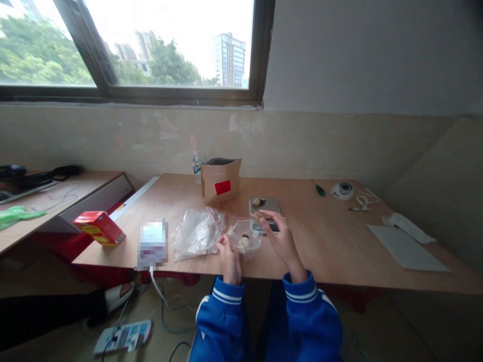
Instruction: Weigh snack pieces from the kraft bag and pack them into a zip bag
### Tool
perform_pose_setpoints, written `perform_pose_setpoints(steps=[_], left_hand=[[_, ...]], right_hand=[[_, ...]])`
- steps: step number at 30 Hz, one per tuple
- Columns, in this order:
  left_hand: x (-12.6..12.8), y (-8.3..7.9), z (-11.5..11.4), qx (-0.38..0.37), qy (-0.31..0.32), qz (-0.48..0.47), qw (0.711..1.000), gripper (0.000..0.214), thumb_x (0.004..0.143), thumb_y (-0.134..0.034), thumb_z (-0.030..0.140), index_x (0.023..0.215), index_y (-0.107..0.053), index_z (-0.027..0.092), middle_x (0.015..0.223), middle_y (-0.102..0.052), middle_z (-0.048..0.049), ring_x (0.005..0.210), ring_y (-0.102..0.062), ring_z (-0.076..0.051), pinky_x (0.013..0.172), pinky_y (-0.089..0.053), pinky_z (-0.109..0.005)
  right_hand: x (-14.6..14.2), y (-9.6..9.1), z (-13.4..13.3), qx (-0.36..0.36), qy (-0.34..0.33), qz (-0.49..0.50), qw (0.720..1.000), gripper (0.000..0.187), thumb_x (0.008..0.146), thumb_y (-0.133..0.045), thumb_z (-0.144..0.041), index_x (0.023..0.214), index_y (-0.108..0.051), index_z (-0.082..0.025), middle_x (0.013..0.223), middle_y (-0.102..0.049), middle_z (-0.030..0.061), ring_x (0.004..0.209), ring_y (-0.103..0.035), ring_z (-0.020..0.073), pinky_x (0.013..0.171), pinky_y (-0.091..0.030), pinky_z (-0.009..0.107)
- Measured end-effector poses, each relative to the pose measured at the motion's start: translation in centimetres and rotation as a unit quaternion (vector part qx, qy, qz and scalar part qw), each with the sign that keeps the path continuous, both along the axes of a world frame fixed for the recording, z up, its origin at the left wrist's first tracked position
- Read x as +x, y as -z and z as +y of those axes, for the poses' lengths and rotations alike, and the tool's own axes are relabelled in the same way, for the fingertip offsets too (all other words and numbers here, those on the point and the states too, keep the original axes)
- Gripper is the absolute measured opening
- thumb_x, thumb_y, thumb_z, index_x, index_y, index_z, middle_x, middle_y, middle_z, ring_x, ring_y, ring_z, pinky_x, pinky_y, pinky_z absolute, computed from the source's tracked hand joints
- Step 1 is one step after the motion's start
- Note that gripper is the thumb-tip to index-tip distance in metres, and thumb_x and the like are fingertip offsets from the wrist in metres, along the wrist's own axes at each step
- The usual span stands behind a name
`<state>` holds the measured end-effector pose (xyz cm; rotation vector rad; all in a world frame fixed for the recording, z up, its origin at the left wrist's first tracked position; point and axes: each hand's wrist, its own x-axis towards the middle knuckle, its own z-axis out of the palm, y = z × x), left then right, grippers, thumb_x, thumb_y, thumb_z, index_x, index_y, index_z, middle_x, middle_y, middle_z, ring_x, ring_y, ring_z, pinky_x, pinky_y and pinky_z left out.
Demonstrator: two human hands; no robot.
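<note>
Holding the small clear bag (pixel 247 240) open by its rim, the left hand (pixel 229 256) keeps it just left of the right hand (pixel 281 237), whose fingers pinch a small brown piece (pixel 258 216) above it.

Brown pouch (pixel 221 180), red label (pixel 222 187)

Blue sleeves (pixel 222 322) with white-striped cuffs, 2 bare hands (pixel 230 259).

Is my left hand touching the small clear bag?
Touching. The head view shows the left hand pinching the near edge of the small clear bag, fingers against the plastic with no gap.
</note>
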<state>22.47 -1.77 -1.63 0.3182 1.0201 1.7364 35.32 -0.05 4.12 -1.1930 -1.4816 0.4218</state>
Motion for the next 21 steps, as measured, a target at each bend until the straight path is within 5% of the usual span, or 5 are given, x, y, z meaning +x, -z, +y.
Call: perform_pose_setpoints(steps=[3, 7, 14, 18, 21], left_hand=[[-0.2, 0.4, 0.1, 0.002, -0.001, -0.014, 1.000, 0.026, 0.086, -0.053, 0.042, 0.099, -0.040, 0.023, 0.096, -0.064, -0.0033, 0.084, -0.065, -0.014, 0.075, -0.053, -0.028], [-0.5, 0.5, 0.2, 0.014, -0.003, -0.028, 1.000, 0.024, 0.086, -0.053, 0.040, 0.099, -0.040, 0.024, 0.094, -0.064, -0.0023, 0.083, -0.066, -0.014, 0.075, -0.053, -0.030], [0.4, -0.6, -0.6, 0.045, -0.004, -0.067, 0.997, 0.019, 0.085, -0.053, 0.034, 0.097, -0.042, 0.023, 0.099, -0.065, -0.0036, 0.091, -0.065, -0.014, 0.083, -0.050, -0.031], [0.9, -0.4, -1.0, 0.077, 0.060, -0.022, 0.995, 0.026, 0.084, -0.049, 0.045, 0.095, -0.051, 0.021, 0.110, -0.064, -0.0062, 0.103, -0.062, -0.018, 0.089, -0.047, -0.034], [0.3, 0.1, -0.6, 0.104, 0.041, 0.068, 0.991, 0.032, 0.082, -0.052, 0.045, 0.100, -0.055, 0.019, 0.107, -0.065, -0.0079, 0.107, -0.060, -0.020, 0.096, -0.043, -0.036]], right_hand=[[-0.5, 0.0, -1.5, -0.010, 0.003, -0.008, 1.000, 0.035, 0.089, -0.046, -0.048, 0.107, -0.064, -0.024, 0.119, -0.058, 0.0086, 0.116, -0.049, 0.0240, 0.103, -0.035, 0.044], [-0.1, 2.0, -2.1, -0.058, -0.007, 0.056, 0.997, 0.039, 0.092, -0.037, -0.049, 0.109, -0.061, -0.022, 0.116, -0.056, 0.0106, 0.111, -0.052, 0.0231, 0.099, -0.041, 0.043], [-0.5, 4.2, -2.7, -0.161, -0.140, 0.040, 0.976, 0.077, 0.071, -0.070, -0.046, 0.136, -0.035, -0.025, 0.139, -0.041, 0.0120, 0.110, -0.056, 0.0232, 0.090, -0.050, 0.039], [-1.2, 3.3, -2.4, -0.142, -0.133, 0.128, 0.973, 0.054, 0.086, -0.053, -0.044, 0.133, -0.038, -0.023, 0.134, -0.051, 0.0103, 0.116, -0.055, 0.0218, 0.098, -0.044, 0.040], [-0.5, 2.9, -2.2, -0.141, -0.126, 0.174, 0.966, 0.049, 0.087, -0.051, -0.046, 0.129, -0.046, -0.021, 0.128, -0.058, 0.0102, 0.113, -0.058, 0.0230, 0.098, -0.044, 0.040]])
